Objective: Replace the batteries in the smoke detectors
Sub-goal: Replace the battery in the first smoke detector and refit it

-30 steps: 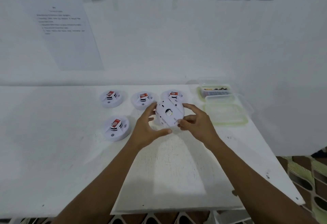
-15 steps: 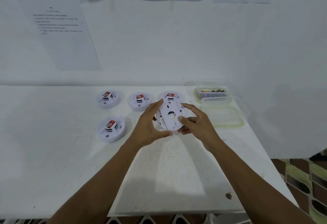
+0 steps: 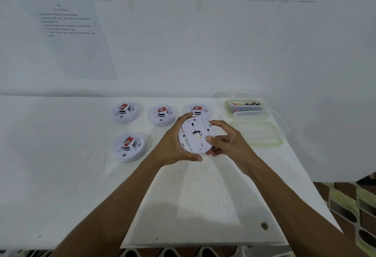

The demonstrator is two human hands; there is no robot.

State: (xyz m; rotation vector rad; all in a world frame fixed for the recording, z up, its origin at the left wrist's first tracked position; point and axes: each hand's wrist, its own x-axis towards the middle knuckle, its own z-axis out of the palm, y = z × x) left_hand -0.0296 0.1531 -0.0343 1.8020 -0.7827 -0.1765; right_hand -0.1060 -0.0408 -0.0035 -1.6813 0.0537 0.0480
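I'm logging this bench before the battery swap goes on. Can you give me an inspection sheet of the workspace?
Surface: white table, scuffed, small dark mark near the front right edge.
Job's things: four smoke detectors resting on the table; a fifth, the held detector, underside towards the camera; open battery box.
Clutter: clear lid beside the box.
Grips: left hand and right hand both around the held detector.
Cables: nothing seen.
Surroundings: printed sheets on the white wall; patterned floor at right.

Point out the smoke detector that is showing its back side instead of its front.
It is the held detector, gripped between the left hand and right hand with its flat back plate towards the camera. The four others rest on the table, red-labelled fronts up.
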